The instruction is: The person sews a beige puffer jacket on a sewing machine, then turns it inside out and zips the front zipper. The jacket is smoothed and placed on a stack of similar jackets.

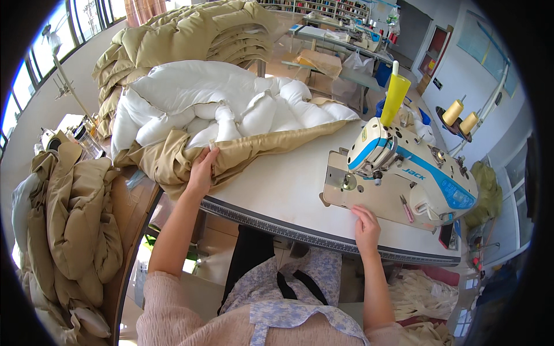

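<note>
A: Left?
B: Puffy tan fabric heap [86, 213], left of left hand [202, 172]. That hand grips a padded white-and-tan textile piece [228, 124], spread beyond.
A: Right hand [366, 228]?
B: Half-curled at white worktop [277, 184] edge; grip unclear. White-and-blue sewing machine [427, 173] beyond, rightward.

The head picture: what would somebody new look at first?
Probably the big, puffy white padding heaped at the far left of the white tabletop, with the left hand holding the smooth tan fabric along its near edge. Next might come the white-and-blue sewing machine on the right, with a bright yellow tapered object just above it in the picture.
</note>
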Demonstrator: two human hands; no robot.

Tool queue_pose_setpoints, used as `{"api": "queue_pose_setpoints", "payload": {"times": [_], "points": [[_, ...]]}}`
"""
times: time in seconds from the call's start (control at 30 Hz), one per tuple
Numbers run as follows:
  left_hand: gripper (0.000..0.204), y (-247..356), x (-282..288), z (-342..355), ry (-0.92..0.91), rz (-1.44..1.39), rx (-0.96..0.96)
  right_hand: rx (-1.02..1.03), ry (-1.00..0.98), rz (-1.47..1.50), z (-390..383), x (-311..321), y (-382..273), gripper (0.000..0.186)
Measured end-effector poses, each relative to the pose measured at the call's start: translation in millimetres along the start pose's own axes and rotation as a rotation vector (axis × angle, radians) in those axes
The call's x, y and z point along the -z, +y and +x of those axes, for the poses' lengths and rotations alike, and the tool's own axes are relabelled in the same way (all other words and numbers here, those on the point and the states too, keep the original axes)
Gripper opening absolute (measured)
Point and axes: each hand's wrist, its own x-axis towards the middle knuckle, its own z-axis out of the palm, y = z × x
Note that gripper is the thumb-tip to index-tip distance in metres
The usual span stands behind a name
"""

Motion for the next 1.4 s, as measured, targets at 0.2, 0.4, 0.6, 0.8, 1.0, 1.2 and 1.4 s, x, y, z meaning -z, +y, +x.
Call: {"api": "queue_pose_setpoints", "payload": {"times": [0.2, 0.4, 0.6, 0.8, 1.0, 1.2, 1.4], "points": [[0.028, 24, 26, -59, 0.023, -0.152, -0.021, -0.01, -0.083, 0.249, 11, -28, -44, 0.029], [0.025, 36, 34, -85, -0.005, -0.106, -0.037, -0.215, -0.18, 0.553, 37, -56, -54, 0.028], [0.024, 47, 39, -129, -0.158, 0.088, -0.086, -0.542, -0.251, 0.855, 67, -65, -51, 0.061], [0.022, 67, 58, -200, -0.584, 0.827, 0.147, -0.739, -0.222, 0.966, 109, -81, -67, 0.05], [0.021, 125, 39, -201, -0.241, 0.964, 0.062, 0.062, -0.79, 0.189, 66, -131, -159, 0.024], [0.059, 127, -76, -86, -0.259, 1.271, -0.648, 0.363, -1.257, 0.27, -22, -129, -252, 0.024], [0.094, 15, -148, 40, -0.098, 1.669, -0.368, 0.366, -1.669, 0.393, -61, -109, -233, 0.039]]}}
